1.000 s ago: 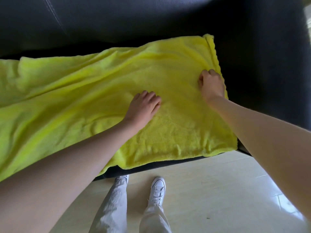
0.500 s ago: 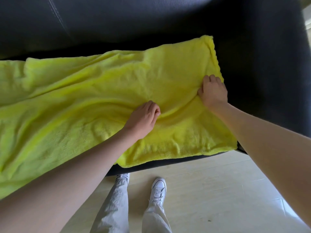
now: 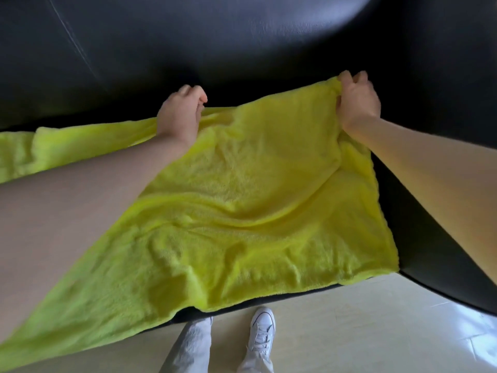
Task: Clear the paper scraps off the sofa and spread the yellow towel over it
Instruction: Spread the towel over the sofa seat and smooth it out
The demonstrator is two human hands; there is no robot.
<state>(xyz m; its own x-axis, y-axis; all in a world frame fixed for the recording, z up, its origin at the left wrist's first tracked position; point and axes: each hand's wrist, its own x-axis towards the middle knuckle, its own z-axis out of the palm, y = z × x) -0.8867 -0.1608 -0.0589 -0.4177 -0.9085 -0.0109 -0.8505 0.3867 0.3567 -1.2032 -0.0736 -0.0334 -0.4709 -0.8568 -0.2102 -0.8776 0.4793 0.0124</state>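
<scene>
The yellow towel (image 3: pixel 242 216) lies wrinkled across the seat of the black leather sofa (image 3: pixel 215 55), its near edge hanging over the seat's front. My right hand (image 3: pixel 356 99) is closed on the towel's far right corner, which is lifted slightly against the backrest. At the towel's far edge near the middle, my left hand (image 3: pixel 180 114) pinches the fabric with curled fingers. No paper scraps are visible anywhere on the sofa.
The sofa's right armrest (image 3: pixel 443 251) runs down the right side. Pale floor tiles (image 3: pixel 349 332) lie in front of the sofa. My legs in light trousers and a white sneaker (image 3: pixel 259 335) stand close to the seat's front edge.
Both hands have left the middle of the towel and moved to its far edge, where they now grip it. The towel's far right corner has been pulled toward the backrest.
</scene>
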